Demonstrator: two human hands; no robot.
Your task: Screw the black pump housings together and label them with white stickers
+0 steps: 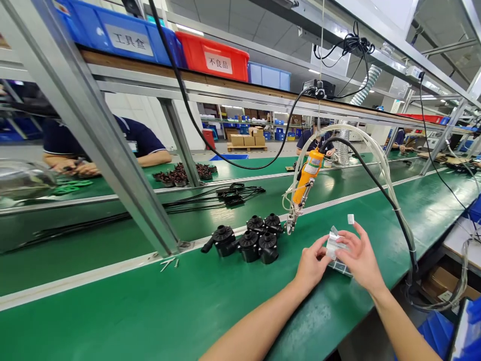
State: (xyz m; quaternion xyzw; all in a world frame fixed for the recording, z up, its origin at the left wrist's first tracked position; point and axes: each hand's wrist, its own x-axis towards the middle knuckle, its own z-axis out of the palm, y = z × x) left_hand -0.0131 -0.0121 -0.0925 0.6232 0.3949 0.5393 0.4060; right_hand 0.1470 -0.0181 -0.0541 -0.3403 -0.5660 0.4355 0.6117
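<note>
Over the green bench, my left hand pinches the edge of a thin, silvery-white sheet. My right hand is closed on the same sheet from the other side, thumb and fingers together. A small white square piece is at the tip of a raised finger of the right hand. Below the hands, a part with a grid of pale squares shows; whether it belongs to the sheet I cannot tell. Left of the hands stand several black pump-like housings.
An orange power tool hangs above the bench with hoses looping right. Small pale rods lie by the metal post. Black cables lie on the belt. Across it, a co-worker's hands are near green pieces.
</note>
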